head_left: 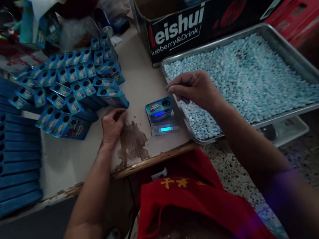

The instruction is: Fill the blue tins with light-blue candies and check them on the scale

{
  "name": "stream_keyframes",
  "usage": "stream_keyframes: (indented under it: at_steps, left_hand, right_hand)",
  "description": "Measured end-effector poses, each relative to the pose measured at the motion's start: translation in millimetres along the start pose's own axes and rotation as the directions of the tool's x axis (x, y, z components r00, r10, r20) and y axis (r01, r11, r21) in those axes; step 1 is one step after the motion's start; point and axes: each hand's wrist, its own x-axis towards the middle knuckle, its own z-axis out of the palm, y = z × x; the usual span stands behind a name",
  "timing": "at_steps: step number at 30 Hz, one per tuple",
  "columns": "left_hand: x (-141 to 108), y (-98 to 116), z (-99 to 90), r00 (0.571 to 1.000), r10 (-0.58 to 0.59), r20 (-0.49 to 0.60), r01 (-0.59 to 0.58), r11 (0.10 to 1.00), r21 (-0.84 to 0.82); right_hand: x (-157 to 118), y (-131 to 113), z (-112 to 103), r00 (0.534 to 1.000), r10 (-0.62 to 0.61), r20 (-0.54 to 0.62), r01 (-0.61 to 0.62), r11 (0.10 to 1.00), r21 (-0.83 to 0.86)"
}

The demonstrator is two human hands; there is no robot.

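Observation:
A small blue candy box (160, 110) with a round dark hole in its top stands on a little scale (165, 128) with a glowing display. My right hand (192, 89) hovers by the left rim of a metal tray (295, 114), thumb and fingertips pinched together; anything between them is too small to make out. Pale blue and white candies (245, 79) cover the tray. On the tabletop, left of the scale, rests my left hand (114, 124) with curled fingers, close to a group of blue boxes (79, 127). Whether it holds anything is hidden.
Long rows of blue boxes (7, 156) fill the table's left side. Behind the tray stands a black printed carton (180, 33) with blue packs inside. A can (103, 22) and clutter sit at the back. The worn wooden edge (156, 158) lies before a red apron (185, 199).

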Motion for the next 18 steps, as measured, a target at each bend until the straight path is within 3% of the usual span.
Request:
stream_keyframes:
  at_steps: [5,7,10,12,14,16,18]
  left_hand:
    - [3,-8,4.9,0.999,0.043,0.004,-0.042,0.998,-0.047]
    - [3,-10,5.0,0.997,0.076,0.002,-0.076,0.995,-0.058]
    - [-4,-3,1.0,0.993,0.109,-0.038,-0.111,0.993,-0.037]
    - [-13,13,-1.2,0.981,0.177,-0.085,-0.177,0.984,0.005]
    - [-24,40,1.7,0.934,0.344,-0.099,-0.336,0.938,0.088]
    - [-31,74,12.0,0.842,0.54,-0.008,-0.529,0.827,0.193]
    - [-31,107,25.6,0.799,0.564,0.209,-0.601,0.759,0.25]
  right_hand:
    - [-3,-15,2,0.996,0.021,0.091,-0.001,0.975,-0.221]
    - [-3,-18,0,0.998,0.038,0.052,-0.025,0.975,-0.222]
    - [-3,-21,-9,0.994,0.061,-0.091,-0.069,0.994,-0.086]
    - [-3,-20,-16,0.978,0.119,-0.17,-0.118,0.993,0.014]
    - [-4,-13,-22,0.959,0.199,-0.203,-0.191,0.98,0.057]
    - [-4,2,-27,0.937,0.271,-0.221,-0.272,0.962,0.025]
    - [-5,24,-34,0.917,0.302,-0.26,-0.342,0.932,-0.124]
